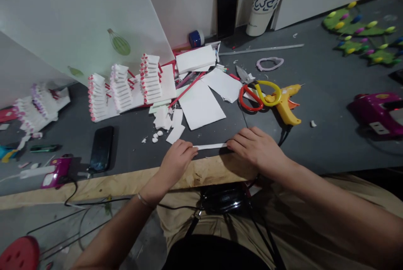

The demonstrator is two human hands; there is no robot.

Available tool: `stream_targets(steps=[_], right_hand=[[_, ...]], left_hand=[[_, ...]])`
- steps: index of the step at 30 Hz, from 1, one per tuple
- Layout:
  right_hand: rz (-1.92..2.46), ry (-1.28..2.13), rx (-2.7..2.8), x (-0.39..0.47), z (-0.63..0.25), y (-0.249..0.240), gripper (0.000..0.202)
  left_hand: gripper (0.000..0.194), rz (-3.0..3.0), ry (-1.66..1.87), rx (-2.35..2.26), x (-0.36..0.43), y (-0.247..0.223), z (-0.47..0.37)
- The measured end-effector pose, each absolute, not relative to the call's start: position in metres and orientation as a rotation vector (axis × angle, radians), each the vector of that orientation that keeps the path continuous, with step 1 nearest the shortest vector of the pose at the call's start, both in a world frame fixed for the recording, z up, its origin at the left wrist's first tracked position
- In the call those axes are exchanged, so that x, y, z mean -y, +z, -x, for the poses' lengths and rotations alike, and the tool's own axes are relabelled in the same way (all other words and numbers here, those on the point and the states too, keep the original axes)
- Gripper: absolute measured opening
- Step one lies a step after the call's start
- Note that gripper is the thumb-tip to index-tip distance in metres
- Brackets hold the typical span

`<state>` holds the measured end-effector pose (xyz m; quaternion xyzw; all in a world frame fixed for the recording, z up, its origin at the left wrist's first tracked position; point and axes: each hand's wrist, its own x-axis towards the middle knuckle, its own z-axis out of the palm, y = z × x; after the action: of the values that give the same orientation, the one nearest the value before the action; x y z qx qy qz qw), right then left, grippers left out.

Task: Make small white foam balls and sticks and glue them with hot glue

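A thin white strip (210,146) lies along the table's front edge, spanning the gap between my hands. My left hand (176,160) has its fingers pressed together on the strip's left end. At the right end, my right hand (252,148) holds the strip under its closed, curled fingers. White paper pieces (176,129) and small white balls (157,136) lie just beyond my left hand. Farther back is a large white sheet (201,106). Scissors with red and yellow handles (252,101) rest beside a yellow glue gun (287,104), beyond my right hand.
Black phone (101,149) lies left; another phone (228,6) leans on the wall near a white bottle (264,3). White folded pieces with red tips (151,79) stand back left. Purple devices (379,112) (57,172) sit at both sides. A wooden edge (126,184) borders the table.
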<state>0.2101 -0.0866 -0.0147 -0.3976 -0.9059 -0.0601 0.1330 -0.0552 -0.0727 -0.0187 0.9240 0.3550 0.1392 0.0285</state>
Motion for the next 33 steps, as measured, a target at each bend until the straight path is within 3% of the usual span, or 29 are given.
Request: stream_targets(steps=[8, 18, 33], right_hand=[[1.193, -0.172, 2.581, 0.088, -0.207, -0.020, 0.019], [1.423, -0.074, 2.449, 0.085, -0.210, -0.027, 0.023], [1.571, 0.307, 2.317, 0.070, -0.218, -0.024, 0.020]], left_hand=[[0.019, -2.913, 0.360, -1.064, 0.066, -0.017, 0.050], [0.015, -2.659, 0.273, -1.337, 0.062, -0.012, 0.046], [0.016, -2.379, 0.006, -1.446, 0.047, 0.010, 0.039]])
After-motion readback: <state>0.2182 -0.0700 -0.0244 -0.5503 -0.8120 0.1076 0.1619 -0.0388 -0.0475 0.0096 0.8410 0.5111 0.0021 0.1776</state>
